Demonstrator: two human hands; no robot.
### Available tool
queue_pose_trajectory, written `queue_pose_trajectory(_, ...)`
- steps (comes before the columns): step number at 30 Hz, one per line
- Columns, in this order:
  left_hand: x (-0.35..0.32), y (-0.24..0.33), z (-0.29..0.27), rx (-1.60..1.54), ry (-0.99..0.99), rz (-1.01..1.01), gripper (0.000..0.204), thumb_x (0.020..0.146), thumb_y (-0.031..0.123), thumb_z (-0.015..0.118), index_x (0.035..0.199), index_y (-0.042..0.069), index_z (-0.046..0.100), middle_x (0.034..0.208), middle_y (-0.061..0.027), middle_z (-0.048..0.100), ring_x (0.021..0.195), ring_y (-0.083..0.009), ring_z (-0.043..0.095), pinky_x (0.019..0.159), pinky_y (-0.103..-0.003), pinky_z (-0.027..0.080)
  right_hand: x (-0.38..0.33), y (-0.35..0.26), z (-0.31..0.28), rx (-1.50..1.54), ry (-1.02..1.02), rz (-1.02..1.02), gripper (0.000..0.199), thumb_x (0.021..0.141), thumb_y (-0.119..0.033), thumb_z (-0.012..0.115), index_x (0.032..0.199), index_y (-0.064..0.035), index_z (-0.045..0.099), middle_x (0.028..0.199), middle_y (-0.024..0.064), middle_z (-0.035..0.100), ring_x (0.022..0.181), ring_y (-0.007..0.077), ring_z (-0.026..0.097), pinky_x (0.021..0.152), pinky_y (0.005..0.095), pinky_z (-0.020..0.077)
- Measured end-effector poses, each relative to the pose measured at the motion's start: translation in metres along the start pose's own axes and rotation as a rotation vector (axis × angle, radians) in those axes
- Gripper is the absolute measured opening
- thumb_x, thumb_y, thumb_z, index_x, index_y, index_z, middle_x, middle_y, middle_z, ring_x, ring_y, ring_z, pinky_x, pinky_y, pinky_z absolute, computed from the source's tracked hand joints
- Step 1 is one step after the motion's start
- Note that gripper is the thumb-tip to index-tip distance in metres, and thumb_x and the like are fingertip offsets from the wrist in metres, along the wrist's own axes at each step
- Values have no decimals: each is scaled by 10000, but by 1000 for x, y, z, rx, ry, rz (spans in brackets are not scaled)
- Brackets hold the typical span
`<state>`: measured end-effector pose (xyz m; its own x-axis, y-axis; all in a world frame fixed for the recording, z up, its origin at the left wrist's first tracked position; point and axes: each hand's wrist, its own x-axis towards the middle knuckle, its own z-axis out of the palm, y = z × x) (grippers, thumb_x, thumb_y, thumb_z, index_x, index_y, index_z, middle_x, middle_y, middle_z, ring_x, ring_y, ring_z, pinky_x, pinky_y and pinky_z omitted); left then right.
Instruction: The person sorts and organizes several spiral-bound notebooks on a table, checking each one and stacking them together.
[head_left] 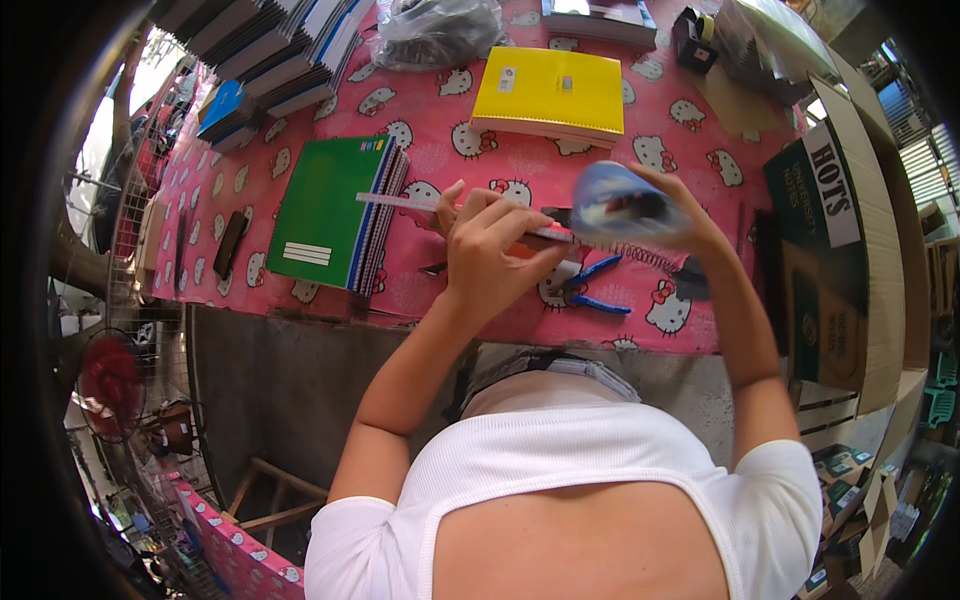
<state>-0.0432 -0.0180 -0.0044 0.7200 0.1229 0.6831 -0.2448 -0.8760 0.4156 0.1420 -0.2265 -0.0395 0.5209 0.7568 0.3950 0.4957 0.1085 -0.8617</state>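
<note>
My left hand (490, 245) is closed in a pinch around a thin whitish ruler-like strip (395, 201), which sticks out toward the green notebooks (325, 210). Under its fingertips shows a small orange thing (533, 244), mostly covered. My right hand (685, 215) is raised over the table, its fingers curled behind a curved blue and white thing (615, 200) smeared by motion; its kind cannot be made out. Blue-handled pliers (598, 303) lie just beneath the hands. A dark wire coil (645, 257) stretches beside them, partly behind the right hand.
A yellow notebook stack (550, 90) lies farther back, with tall stacks of notebooks (280, 50) at far left. A plastic bag (438, 35) sits behind. Cardboard boxes (830, 240) border the right side. A dark bar (230, 245) rests on the pink patterned table cover (440, 95).
</note>
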Motion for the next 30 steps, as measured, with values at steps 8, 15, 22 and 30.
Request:
queue_pose_trajectory(8,1,-7,-10,-102,-29,-127,345,606,318,839,842,126,678,893,-39,664,881,-226,598,973,-425,299,30,-33,14,-122,-243,294,583,610,10,736,1172,4,581,1016,62,652,920,123,578,814,292,487)
queue_pose_trajectory(15,-7,-22,-21,172,-45,-126,375,580,365,847,845,157,681,1175,-27,600,1139,-231,507,1041,-514,190,44,1,20,-267,-156,92,658,597,4,754,1232,-58,589,1084,44,658,895,111,600,856,289,483)
queue_pose_trajectory(22,-4,-36,-29,297,76,-210,379,543,378,875,828,187,714,1278,-41,559,1219,-250,468,1042,-581,136,66,-20,33,-174,-178,354,538,595,-7,728,1120,-5,609,955,23,643,868,127,571,844,288,470)
queue_pose_trajectory(30,-13,-69,-35,145,28,-204,449,528,438,875,830,152,707,1363,-68,474,1303,-332,360,1074,-563,135,67,-15,57,725,-151,351,604,551,9,761,1130,-4,591,1005,76,666,925,181,626,832,310,508)
